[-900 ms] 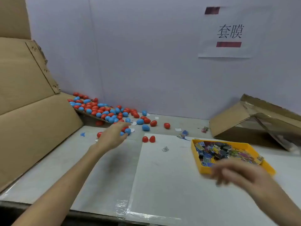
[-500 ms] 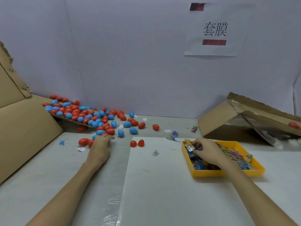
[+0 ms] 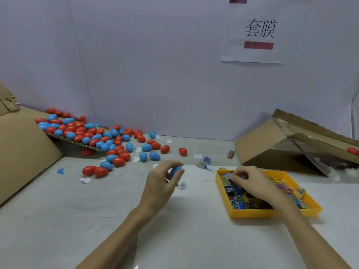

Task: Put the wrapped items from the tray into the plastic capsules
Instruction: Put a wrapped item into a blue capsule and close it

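While the capsule pile (image 3: 93, 136) spills over the cardboard flap (image 3: 73, 141) edge at far left, well apart from the tray, the left hand (image 3: 161, 183) sits mid-table, fingers and thumb curled round a blue capsule (image 3: 175, 170). Open white tabletop (image 3: 194, 220) spans the gap to the left wall of the yellow tray (image 3: 272, 212). Right hand (image 3: 252, 181) is over the tray's far-left corner, fingertips curled into the wrapped items (image 3: 239, 200); can't tell if one is gripped, and the cardboard box (image 3: 281, 144) is just behind the far rim.

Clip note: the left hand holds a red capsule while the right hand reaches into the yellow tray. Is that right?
One detail is off: the capsule that the left hand holds is blue, not red, as the head view shows. The right hand does reach into the yellow tray.
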`<control>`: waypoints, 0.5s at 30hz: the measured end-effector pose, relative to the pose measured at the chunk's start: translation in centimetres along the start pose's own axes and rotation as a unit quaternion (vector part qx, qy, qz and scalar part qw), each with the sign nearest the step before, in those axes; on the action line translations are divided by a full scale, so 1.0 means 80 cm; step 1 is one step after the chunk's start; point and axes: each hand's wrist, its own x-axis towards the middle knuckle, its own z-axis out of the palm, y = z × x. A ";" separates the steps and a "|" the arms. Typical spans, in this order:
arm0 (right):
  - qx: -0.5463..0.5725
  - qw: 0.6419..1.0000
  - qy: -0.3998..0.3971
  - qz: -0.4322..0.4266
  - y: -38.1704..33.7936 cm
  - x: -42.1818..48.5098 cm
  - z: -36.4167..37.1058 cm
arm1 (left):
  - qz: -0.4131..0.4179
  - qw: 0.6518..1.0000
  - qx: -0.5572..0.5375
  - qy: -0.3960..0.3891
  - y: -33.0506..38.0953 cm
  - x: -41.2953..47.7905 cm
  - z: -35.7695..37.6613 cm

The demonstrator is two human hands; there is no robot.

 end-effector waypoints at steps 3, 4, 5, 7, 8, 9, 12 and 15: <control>-0.001 0.999 0.025 0.030 -0.009 0.001 0.014 | -0.014 0.999 -0.023 -0.037 -0.001 -0.016 0.019; -0.010 0.999 0.022 0.036 -0.011 0.001 0.019 | -0.023 0.998 -0.030 -0.046 -0.003 -0.021 0.023; -0.013 0.999 0.024 0.042 -0.013 0.001 0.024 | -0.029 0.998 -0.036 -0.054 -0.005 -0.026 0.025; 0.007 0.998 0.038 0.054 -0.011 0.003 0.027 | -0.036 0.996 -0.043 -0.064 -0.008 -0.031 0.027; 0.024 0.997 0.046 0.059 -0.009 0.005 0.026 | -0.048 0.995 -0.052 -0.067 -0.009 -0.032 0.028; 0.040 0.996 0.052 0.061 -0.007 0.007 0.024 | -0.067 0.993 -0.065 -0.070 -0.009 -0.032 0.029; 0.083 0.993 0.069 0.053 0.000 0.008 0.016 | -0.092 0.989 -0.074 -0.087 -0.009 -0.031 0.033; 0.104 0.991 0.080 0.035 0.002 0.004 0.020 | -0.088 0.987 -0.062 -0.117 -0.008 -0.034 0.035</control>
